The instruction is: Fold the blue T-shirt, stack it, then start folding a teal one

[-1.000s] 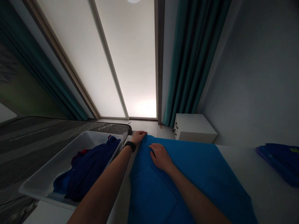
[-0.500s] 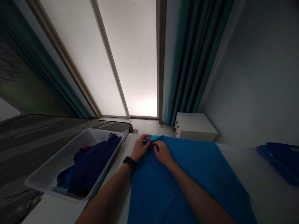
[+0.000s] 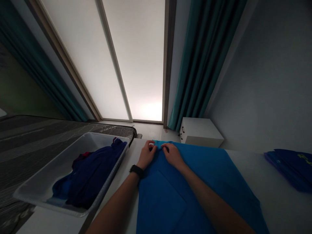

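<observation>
A blue T-shirt (image 3: 219, 182) lies spread over the white table, its left side folded inward with a flap on top. At its far left corner, where a lighter blue strip shows, my left hand (image 3: 147, 154) pinches the cloth between thumb and fingers. A dark smartwatch (image 3: 136, 170) is on that wrist. Close beside it on the right, my right hand (image 3: 173, 156) grips the same far edge with bent fingers. The right forearm crosses over the shirt. Exactly how the fingertips hold the cloth is partly hidden.
Left of the shirt stands a clear plastic bin (image 3: 26, 191) with dark blue clothes (image 3: 95, 172) inside. Folded blue clothes (image 3: 290, 167) are stacked at the right of the table (image 3: 246, 162). Beyond are a white cabinet (image 3: 200, 130) and a grey mattress (image 3: 48, 146).
My right hand has shifted slightly right along the shirt's far edge, leaving a wider gap between the hands. The view has moved a little.
</observation>
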Tool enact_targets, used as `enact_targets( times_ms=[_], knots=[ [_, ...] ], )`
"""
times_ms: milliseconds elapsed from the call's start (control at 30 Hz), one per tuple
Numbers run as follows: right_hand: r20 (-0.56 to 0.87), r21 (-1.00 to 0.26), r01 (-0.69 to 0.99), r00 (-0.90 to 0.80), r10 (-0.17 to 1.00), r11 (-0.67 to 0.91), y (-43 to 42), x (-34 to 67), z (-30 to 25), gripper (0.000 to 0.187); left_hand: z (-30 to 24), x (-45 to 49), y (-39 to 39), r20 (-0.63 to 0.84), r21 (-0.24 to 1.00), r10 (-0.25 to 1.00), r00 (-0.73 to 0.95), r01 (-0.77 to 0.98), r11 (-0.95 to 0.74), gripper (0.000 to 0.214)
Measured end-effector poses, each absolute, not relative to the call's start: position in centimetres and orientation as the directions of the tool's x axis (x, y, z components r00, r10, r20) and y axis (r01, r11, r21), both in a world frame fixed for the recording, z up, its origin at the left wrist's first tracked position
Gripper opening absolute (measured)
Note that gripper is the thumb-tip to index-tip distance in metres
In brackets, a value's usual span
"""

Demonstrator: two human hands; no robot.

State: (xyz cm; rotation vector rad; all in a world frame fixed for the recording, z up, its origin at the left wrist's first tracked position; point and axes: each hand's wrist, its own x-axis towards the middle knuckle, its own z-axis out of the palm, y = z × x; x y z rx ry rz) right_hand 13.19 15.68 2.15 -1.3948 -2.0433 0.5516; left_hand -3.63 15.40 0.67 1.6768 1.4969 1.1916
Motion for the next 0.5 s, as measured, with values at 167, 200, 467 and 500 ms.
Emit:
enact_targets(
  times_ms=[167,200,467,500],
  knots=[
    [0.093,-0.530,0.783,-0.326,0.941,0.324,18.9,12.5,3.9,0.031,0.4,-3.7,15.6,0.168,0.926,0.975,-0.143,0.361,-0.107,0.018],
    [0.071,-0.523,0.787,-0.343,0.937,0.328,19.7,12.2,4.1,0.030,0.4,-3.7,15.6,0.163,0.928,0.975,-0.151,0.358,-0.100,0.017],
    [-0.118,-0.413,0.858,-0.384,0.916,0.306,23.3,8.9,5.3,0.026,0.6,-3.7,15.6,0.138,0.926,0.975,-0.176,0.371,-0.064,0.020],
    [-0.151,-0.394,0.870,-0.381,0.912,0.298,23.3,8.5,5.4,0.025,0.5,-3.7,15.6,0.140,0.930,0.975,-0.172,0.361,-0.070,0.020]
  ],
)
